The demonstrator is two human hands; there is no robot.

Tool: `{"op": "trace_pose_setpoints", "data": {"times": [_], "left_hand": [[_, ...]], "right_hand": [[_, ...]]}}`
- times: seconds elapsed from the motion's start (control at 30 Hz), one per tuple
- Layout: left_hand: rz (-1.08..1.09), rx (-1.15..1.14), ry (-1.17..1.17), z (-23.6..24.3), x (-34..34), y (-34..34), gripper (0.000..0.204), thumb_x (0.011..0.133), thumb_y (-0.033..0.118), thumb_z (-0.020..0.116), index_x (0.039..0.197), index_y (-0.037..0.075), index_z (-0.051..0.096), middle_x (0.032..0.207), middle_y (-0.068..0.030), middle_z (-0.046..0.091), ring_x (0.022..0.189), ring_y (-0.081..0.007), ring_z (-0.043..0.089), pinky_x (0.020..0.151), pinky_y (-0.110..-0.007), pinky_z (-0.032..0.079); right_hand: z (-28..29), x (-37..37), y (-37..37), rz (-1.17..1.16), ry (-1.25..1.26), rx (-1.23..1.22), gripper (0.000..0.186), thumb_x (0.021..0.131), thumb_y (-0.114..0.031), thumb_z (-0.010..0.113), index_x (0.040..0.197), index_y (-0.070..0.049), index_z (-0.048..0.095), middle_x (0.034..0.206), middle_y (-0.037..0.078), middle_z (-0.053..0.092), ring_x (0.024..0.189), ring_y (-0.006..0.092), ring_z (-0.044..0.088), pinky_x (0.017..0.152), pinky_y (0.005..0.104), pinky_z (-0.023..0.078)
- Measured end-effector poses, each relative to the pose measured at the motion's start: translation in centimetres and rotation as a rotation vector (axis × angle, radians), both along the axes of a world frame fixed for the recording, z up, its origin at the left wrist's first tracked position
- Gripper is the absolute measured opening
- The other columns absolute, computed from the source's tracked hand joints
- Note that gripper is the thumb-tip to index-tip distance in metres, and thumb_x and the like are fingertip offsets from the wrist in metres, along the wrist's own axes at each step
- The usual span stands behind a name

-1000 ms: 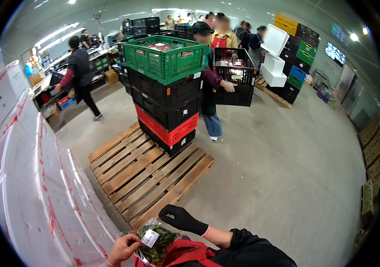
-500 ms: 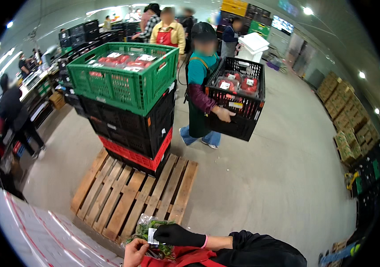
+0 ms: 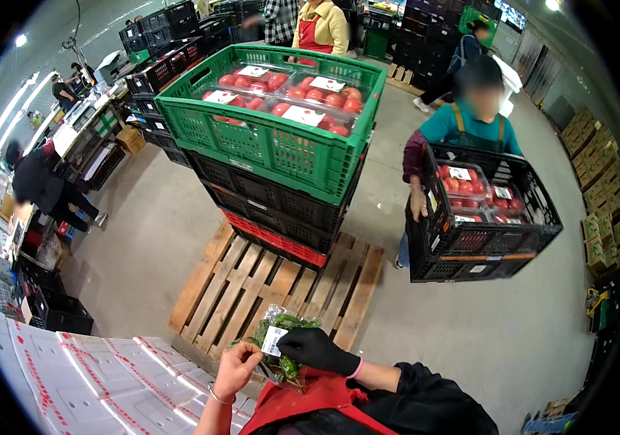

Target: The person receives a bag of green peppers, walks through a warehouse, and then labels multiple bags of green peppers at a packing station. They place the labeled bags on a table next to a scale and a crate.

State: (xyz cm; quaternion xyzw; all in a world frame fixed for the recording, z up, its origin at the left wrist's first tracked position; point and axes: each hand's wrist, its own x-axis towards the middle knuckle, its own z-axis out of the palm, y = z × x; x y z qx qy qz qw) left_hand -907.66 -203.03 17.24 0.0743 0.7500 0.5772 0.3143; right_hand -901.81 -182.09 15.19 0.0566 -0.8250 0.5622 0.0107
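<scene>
A clear plastic bag of green vegetables (image 3: 290,368), which look like small peppers, is in front of my body at the bottom middle. A white printed label (image 3: 273,340) is on the bag's upper side. My bare left hand (image 3: 236,368) has its thumb and fingers pinched at the bag's left side, close to the label. My right hand (image 3: 317,351), in a black glove, closes on the bag at the label's right edge. Its fingertips are partly hidden.
A wooden pallet (image 3: 205,291) carries stacked crates, topped by a green crate (image 3: 266,138) of packed tomatoes. At right a person (image 3: 462,123) holds black crates (image 3: 469,254) with tomato packs. White boxes (image 3: 92,377) stand at lower left; cartons (image 3: 593,159) line the far right.
The person with the black crates has come nearer and further right. My view has shifted, bringing the green crate closer and more white boxes into sight. Both my hands stay at the bag.
</scene>
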Motion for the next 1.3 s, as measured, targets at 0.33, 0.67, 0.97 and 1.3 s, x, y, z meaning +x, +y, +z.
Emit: {"op": "trace_pose_setpoints", "data": {"times": [0.33,0.67,0.97,1.3], "left_hand": [[0.120,0.057,-0.019,-1.3,-13.9,-8.1,0.007,0.085,0.008,0.061,0.084,0.000,0.060,0.069,0.0035,0.054,0.062,-0.0041,0.047,0.054,-0.021,0.040],[0.099,0.078,-0.009,-0.5,-31.1,-21.2,0.009,0.084,0.008,0.060,0.085,-0.001,0.061,0.070,0.0026,0.057,0.064,-0.0048,0.050,0.057,-0.020,0.042],[-0.022,-0.073,-0.030,-1.2,-42.1,-27.0,0.011,0.082,0.008,0.061,0.084,-0.003,0.063,0.068,-0.0017,0.060,0.063,-0.0065,0.053,0.056,-0.024,0.045],[-0.119,-0.049,-0.115,-2.3,-50.3,-26.2,0.008,0.083,0.001,0.060,0.078,-0.005,0.061,0.065,-0.0005,0.056,0.053,-0.0052,0.046,0.047,-0.021,0.037]], "right_hand": [[0.5,-15.9,-8.5,0.055,-0.049,0.054,0.022,0.082,-0.029,0.061,0.088,-0.008,0.067,0.083,0.014,0.064,0.076,0.0313,0.064,0.065,0.0389,0.049],[2.3,-31.4,-23.9,-0.080,-0.046,0.060,0.014,0.075,-0.009,0.067,0.088,-0.003,0.067,0.072,0.011,0.059,0.060,0.0197,0.058,0.056,0.0304,0.045],[-0.1,-41.0,-31.6,-0.210,-0.018,0.159,0.020,0.076,-0.017,0.069,0.091,-0.004,0.065,0.087,0.014,0.063,0.081,0.0315,0.062,0.069,0.0383,0.050],[-1.9,-48.6,-32.6,-0.212,-0.147,0.298,0.015,0.074,-0.020,0.059,0.073,-0.005,0.062,0.074,0.017,0.061,0.070,0.0352,0.062,0.059,0.0442,0.047]]}}
